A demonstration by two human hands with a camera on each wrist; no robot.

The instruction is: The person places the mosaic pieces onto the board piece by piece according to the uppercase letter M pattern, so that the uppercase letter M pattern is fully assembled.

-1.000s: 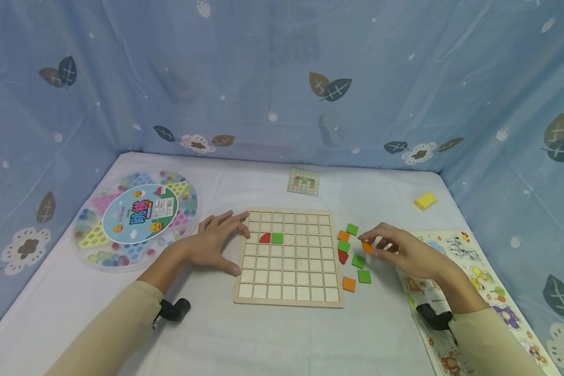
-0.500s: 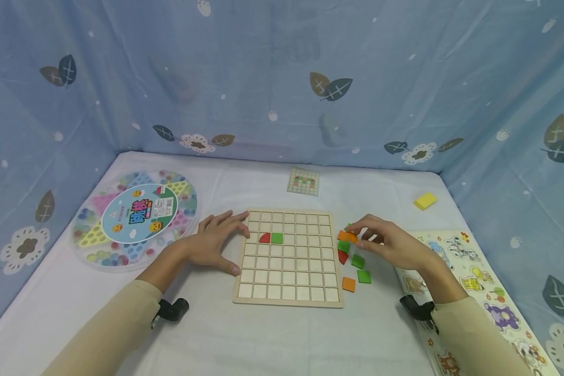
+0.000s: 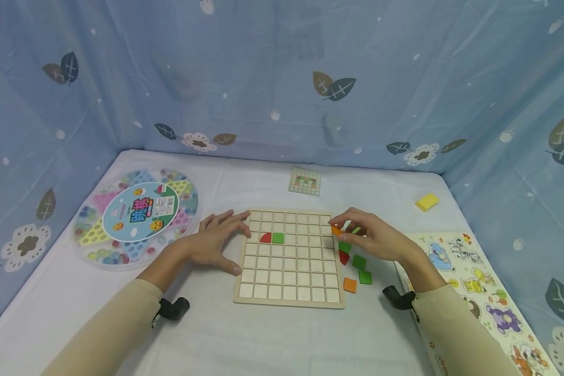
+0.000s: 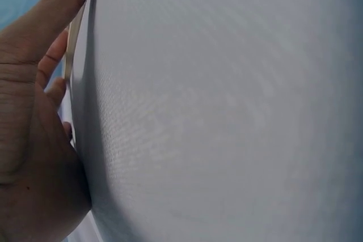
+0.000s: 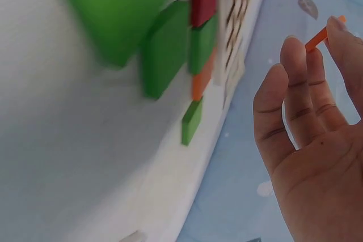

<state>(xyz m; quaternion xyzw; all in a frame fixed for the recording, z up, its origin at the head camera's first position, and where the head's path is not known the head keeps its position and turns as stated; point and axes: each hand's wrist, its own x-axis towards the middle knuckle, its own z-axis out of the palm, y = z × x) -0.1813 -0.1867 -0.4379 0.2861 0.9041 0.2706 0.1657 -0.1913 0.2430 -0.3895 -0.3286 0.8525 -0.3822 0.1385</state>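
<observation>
My right hand (image 3: 376, 237) pinches an orange square tile (image 3: 336, 230) between thumb and fingers, over the right rim of the wooden grid board (image 3: 289, 303). In the right wrist view the orange tile shows edge-on at the fingertips. My left hand (image 3: 213, 244) lies spread at the board's left edge, thumb and fingertips touching it. On the board, a red quarter-round tile (image 3: 266, 238) sits beside a green square tile (image 3: 278, 238). Along the board's right side lie several loose tiles: green ones (image 3: 359, 262), a red one (image 3: 344, 257) and an orange one (image 3: 350, 285).
A small card with a printed grid pattern (image 3: 304, 181) lies behind the board. At the left is a round Chinese checkers set (image 3: 138, 211). An animal picture board (image 3: 486, 292) lies under the right forearm, and a yellow block (image 3: 426, 202) sits at the back right.
My right hand has carried the orange tile leftward and slightly up, from beyond the loose tiles to the board's right rim. The left hand stays in place.
</observation>
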